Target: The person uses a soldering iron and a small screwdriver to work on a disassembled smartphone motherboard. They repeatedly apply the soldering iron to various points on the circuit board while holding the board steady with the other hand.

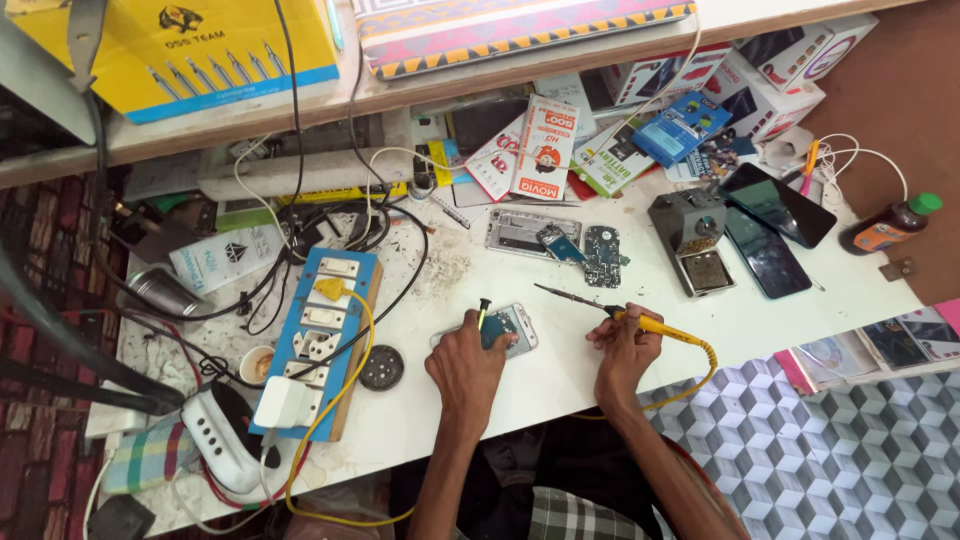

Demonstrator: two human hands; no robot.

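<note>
White workbench (560, 370) is messy with wires and boxes. Left hand (468, 368) presses an opened phone (505, 330) flat near the front edge, fingers pinching a small tool (483, 312). Right hand (622, 350) grips a yellow soldering iron (640, 322), tip off the phone. Soldering looks underway; the tip must touch gently.

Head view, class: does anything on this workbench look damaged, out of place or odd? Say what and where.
A phone lies opened behind the hands, its circuit board out beside it. Grit is strewn over the white table. Black cables tangle at the left. The left hand holds another phone; the right hand holds a soldering iron.
</note>
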